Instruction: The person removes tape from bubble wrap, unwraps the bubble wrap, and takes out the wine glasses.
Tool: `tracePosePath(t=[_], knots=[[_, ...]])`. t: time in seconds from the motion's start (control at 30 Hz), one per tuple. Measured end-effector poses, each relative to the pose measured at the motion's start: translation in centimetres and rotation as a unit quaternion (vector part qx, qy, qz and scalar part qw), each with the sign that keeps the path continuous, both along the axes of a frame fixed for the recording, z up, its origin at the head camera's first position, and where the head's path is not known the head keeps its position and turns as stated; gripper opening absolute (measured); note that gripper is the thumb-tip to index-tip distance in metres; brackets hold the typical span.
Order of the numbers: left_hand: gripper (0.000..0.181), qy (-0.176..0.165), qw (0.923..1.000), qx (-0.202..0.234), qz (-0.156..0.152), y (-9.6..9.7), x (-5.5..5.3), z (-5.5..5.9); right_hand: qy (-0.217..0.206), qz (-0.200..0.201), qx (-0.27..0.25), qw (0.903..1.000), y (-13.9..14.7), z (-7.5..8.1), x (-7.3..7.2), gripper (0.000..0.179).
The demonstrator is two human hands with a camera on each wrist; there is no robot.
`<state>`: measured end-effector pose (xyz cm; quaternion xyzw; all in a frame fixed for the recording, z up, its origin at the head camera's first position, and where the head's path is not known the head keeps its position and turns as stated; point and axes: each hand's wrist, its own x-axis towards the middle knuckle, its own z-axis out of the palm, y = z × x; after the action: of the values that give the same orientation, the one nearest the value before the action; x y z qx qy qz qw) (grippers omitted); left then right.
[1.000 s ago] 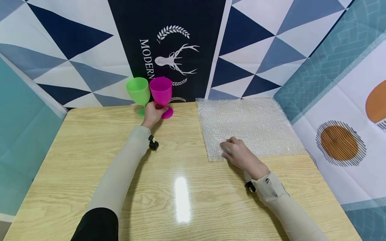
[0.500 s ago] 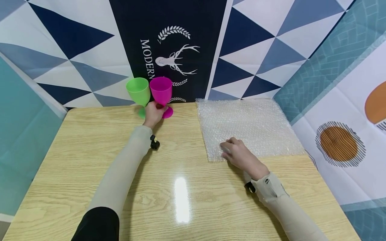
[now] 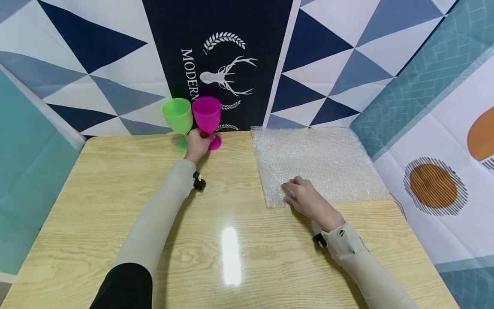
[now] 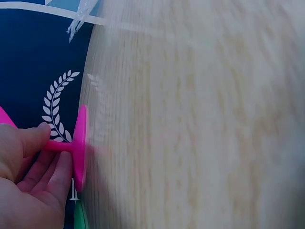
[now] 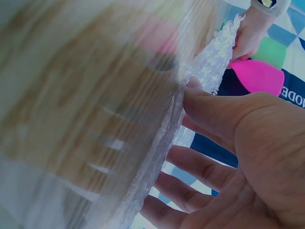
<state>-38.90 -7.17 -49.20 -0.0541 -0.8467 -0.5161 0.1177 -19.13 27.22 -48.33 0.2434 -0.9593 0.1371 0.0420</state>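
Note:
At the table's back edge stands a magenta plastic goblet [image 3: 206,113], upright, its stem pinched between the thumb and fingers of my left hand [image 3: 197,146]. The left wrist view shows the magenta foot [image 4: 82,148] at the tabletop. Close on its left is a green goblet [image 3: 177,116], its stem partly hidden by that hand. My right hand [image 3: 308,199] rests on the near left part of a flat sheet of bubble wrap [image 3: 324,159]. Seen from the right wrist, its thumb and fingers [image 5: 200,164] are spread loosely and touch the wrap's surface.
The wooden table [image 3: 127,193] carries all of this, with a bright light reflection [image 3: 231,257] near its front. A patterned wall cloth [image 3: 231,51] with a deer print rises right behind the goblets. Bubble wrap reaches the back edge at the right.

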Motion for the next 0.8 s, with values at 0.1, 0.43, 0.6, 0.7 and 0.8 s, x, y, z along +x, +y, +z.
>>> tracePosePath(t=[0.1, 0.43, 0.6, 0.7, 0.8], knots=[[0.024, -0.003, 1.0000, -0.006, 0.002, -0.04, -0.02, 0.05, 0.001, 0.001, 0.000, 1.0000, -0.04, 0.00, -0.09, 0.030], [0.029, -0.024, 0.9989, -0.040, -0.002, -0.67, 0.04, 0.13, -0.016, -0.007, 0.003, 0.9998, -0.36, -0.02, -0.28, 0.032], [0.029, -0.025, 0.9991, -0.031, -0.012, -0.79, 0.34, 0.05, -0.008, -0.002, 0.002, 1.0000, -0.45, -0.07, -0.49, 0.032], [0.028, -0.032, 0.9988, -0.036, -0.009, -0.71, 0.66, -0.13, -0.005, 0.002, 0.002, 1.0000, -0.44, -0.16, -0.51, 0.032], [0.029, -0.038, 0.9980, -0.050, -0.005, -0.70, 0.96, -0.22, -0.004, 0.004, 0.002, 1.0000, -0.46, -0.20, -0.65, 0.032]])
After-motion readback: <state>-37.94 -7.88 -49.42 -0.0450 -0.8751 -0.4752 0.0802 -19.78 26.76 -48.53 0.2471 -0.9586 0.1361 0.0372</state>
